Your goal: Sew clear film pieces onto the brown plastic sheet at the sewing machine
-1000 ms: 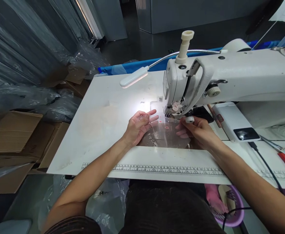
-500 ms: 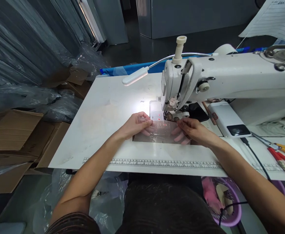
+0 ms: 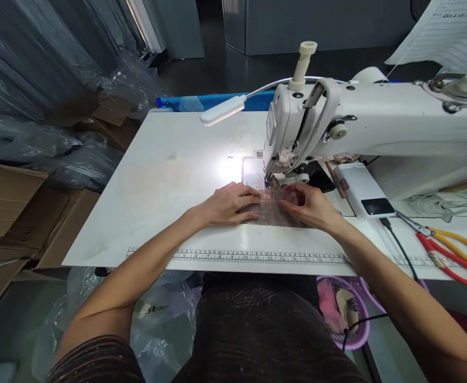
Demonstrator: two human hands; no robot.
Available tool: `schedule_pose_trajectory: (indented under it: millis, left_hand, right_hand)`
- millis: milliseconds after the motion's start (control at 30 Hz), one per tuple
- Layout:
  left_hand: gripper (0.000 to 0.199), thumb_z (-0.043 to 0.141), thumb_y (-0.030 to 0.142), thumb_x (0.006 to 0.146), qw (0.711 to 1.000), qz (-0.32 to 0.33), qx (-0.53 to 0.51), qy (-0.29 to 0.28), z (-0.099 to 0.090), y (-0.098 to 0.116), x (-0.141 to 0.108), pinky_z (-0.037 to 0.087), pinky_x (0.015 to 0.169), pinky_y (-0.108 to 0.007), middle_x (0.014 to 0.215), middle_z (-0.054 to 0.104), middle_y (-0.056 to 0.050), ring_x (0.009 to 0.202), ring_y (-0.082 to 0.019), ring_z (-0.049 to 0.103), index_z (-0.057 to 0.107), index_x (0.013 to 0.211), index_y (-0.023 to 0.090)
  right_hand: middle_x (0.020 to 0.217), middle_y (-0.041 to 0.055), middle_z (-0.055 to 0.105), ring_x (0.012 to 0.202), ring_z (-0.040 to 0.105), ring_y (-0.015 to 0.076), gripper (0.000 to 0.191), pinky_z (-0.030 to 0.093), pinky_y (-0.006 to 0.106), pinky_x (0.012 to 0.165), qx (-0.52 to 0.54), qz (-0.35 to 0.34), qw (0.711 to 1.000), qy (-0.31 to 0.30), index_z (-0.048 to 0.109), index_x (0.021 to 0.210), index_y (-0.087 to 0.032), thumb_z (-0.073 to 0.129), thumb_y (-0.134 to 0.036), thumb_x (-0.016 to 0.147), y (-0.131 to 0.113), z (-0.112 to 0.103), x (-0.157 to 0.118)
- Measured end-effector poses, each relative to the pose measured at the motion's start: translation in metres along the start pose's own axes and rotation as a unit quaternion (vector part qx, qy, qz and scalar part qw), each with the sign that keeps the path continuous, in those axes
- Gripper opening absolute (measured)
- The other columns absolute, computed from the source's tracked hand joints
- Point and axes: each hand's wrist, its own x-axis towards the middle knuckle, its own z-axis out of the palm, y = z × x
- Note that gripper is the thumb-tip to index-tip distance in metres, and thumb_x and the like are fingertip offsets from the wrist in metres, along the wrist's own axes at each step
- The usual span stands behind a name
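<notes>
Two hands press a clear plastic sheet (image 3: 273, 211) flat on the white table (image 3: 169, 175), just before the sewing machine (image 3: 337, 127) needle: left hand (image 3: 228, 204) and right hand (image 3: 311, 206) grasp its edges. A phone (image 3: 361, 190), red-and-yellow scissors (image 3: 449, 250) and lamp (image 3: 222, 110) lie nearby.

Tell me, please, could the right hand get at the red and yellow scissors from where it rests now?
Probably yes: the right hand rests on the clear plastic sheet, and the scissors lie uncovered on the table to its right; only a black cable crosses between.
</notes>
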Motion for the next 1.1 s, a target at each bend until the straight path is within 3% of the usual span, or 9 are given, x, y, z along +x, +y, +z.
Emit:
schedule_pose_trajectory:
  millis: [100,167,267,367,467,567,633,800,1100]
  left_hand:
    - [0.04,0.059,0.052,0.095,0.977,-0.13,-0.168,0.031,-0.009,-0.003,-0.004,0.056,0.077,-0.033,0.105,0.071,-0.012,0.091,-0.019,0.069,0.066,0.108,0.015]
    - [0.052,0.052,0.063,0.095,0.929,-0.21,-0.304,0.013,-0.017,-0.005,-0.007,0.055,0.065,-0.028,0.095,0.07,-0.01,0.077,-0.016,0.069,0.063,0.108,0.014]
    - [0.064,0.055,0.071,0.089,0.866,-0.263,-0.425,-0.025,-0.026,-0.005,-0.011,0.056,0.061,-0.028,0.093,0.069,-0.009,0.072,-0.016,0.07,0.056,0.118,0.014]
    - [0.067,0.074,0.057,0.082,0.869,-0.304,-0.388,-0.042,-0.026,-0.001,-0.013,0.051,0.053,-0.025,0.085,0.068,-0.004,0.064,-0.015,0.068,0.05,0.129,0.015]
    - [0.055,0.073,0.037,0.085,0.884,-0.322,-0.338,-0.036,-0.02,0.006,-0.013,0.046,0.048,-0.022,0.079,0.069,-0.001,0.06,-0.013,0.066,0.051,0.13,0.015]
    - [0.042,0.068,0.027,0.087,0.886,-0.327,-0.329,-0.016,-0.013,0.012,-0.011,0.05,0.052,-0.022,0.077,0.069,0.0,0.06,-0.012,0.067,0.053,0.125,0.015]
    - [0.042,0.07,0.025,0.086,0.89,-0.333,-0.313,0.01,-0.008,0.013,-0.009,0.05,0.051,-0.021,0.074,0.068,0.002,0.057,-0.01,0.065,0.053,0.123,0.015]
    - [0.048,0.076,0.026,0.082,0.893,-0.341,-0.275,0.1,0.003,0.009,-0.005,0.052,0.053,-0.021,0.076,0.068,0.002,0.055,-0.009,0.063,0.053,0.122,0.017]
    - [0.04,0.077,0.024,0.08,0.846,-0.388,-0.351,0.109,0.004,-0.005,-0.003,0.05,0.047,-0.02,0.069,0.066,0.003,0.049,-0.007,0.058,0.058,0.115,0.017]
  right_hand:
    - [0.072,0.0005,0.062,0.058,0.053,0.0137,0.028,0.041,0.028,0.05,0.148,0.037,0.988,-0.017,0.066,0.092,-0.017,0.076,-0.036,0.073,-0.012,0.018,0.004]
    - [0.073,0.0009,0.062,0.056,0.054,0.0133,0.03,0.043,0.027,0.045,0.231,0.063,0.97,-0.041,0.064,0.091,-0.018,0.078,-0.036,0.073,-0.024,0.034,0.009]
    - [0.077,0.003,0.065,0.066,0.064,0.0166,0.035,0.054,0.028,0.052,0.297,0.074,0.945,-0.115,0.064,0.097,-0.018,0.081,-0.038,0.074,-0.036,0.048,0.016]
    - [0.088,0.0073,0.07,0.077,0.069,0.0193,0.035,0.06,0.033,0.063,0.252,0.017,0.958,-0.139,0.066,0.107,-0.017,0.073,-0.043,0.085,-0.031,0.042,0.018]
    - [0.095,0.0099,0.071,0.081,0.068,0.0217,0.03,0.058,0.039,0.074,0.055,-0.109,0.991,-0.061,0.069,0.111,-0.016,0.059,-0.04,0.095,-0.011,0.028,0.012]
    - [0.106,0.0147,0.067,0.099,0.063,0.0276,0.034,0.053,0.047,0.09,-0.148,-0.276,0.949,-0.038,0.069,0.123,-0.016,0.049,-0.028,0.099,0.008,0.021,0.003]
    - [0.112,0.0168,0.063,0.106,0.058,0.03,0.036,0.05,0.05,0.095,-0.232,-0.335,0.912,-0.036,0.067,0.128,-0.018,0.046,-0.023,0.099,0.016,0.021,0.001]
    - [0.107,0.0149,0.059,0.094,0.054,0.0283,0.035,0.049,0.046,0.085,-0.302,-0.336,0.892,-0.013,0.067,0.128,-0.021,0.048,-0.027,0.099,0.028,0.024,0.016]
    - [0.108,0.014,0.06,0.099,0.056,0.0258,0.039,0.049,0.044,0.092,-0.16,-0.347,0.924,-0.001,0.067,0.132,-0.019,0.045,-0.031,0.102,0.039,0.017,0.018]
